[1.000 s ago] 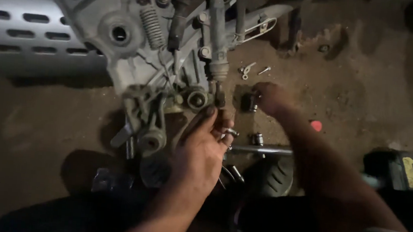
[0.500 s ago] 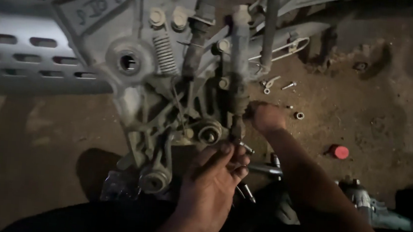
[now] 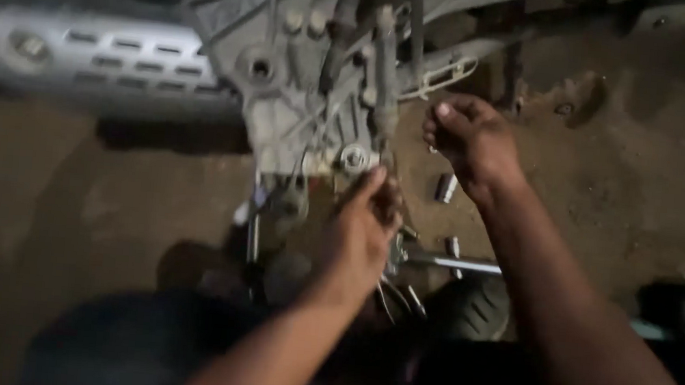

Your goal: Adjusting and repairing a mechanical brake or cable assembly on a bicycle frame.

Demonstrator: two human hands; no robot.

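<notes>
Left hand [image 3: 364, 231] pinches near the round nut [image 3: 353, 158] on the grey bracket [image 3: 285, 90]; right hand [image 3: 469, 137], beside the bracket, is closed, contents unclear.

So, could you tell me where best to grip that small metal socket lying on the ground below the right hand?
Probably pinch the socket across its round sides, coming from above. It lies alone on the dirt floor, just below the right hand, with bare ground either side for fingertips.

Grey metal bracket [image 3: 285, 90], silvery slotted exhaust cover [image 3: 101, 55], brown dirt ground [image 3: 620, 182].
</notes>
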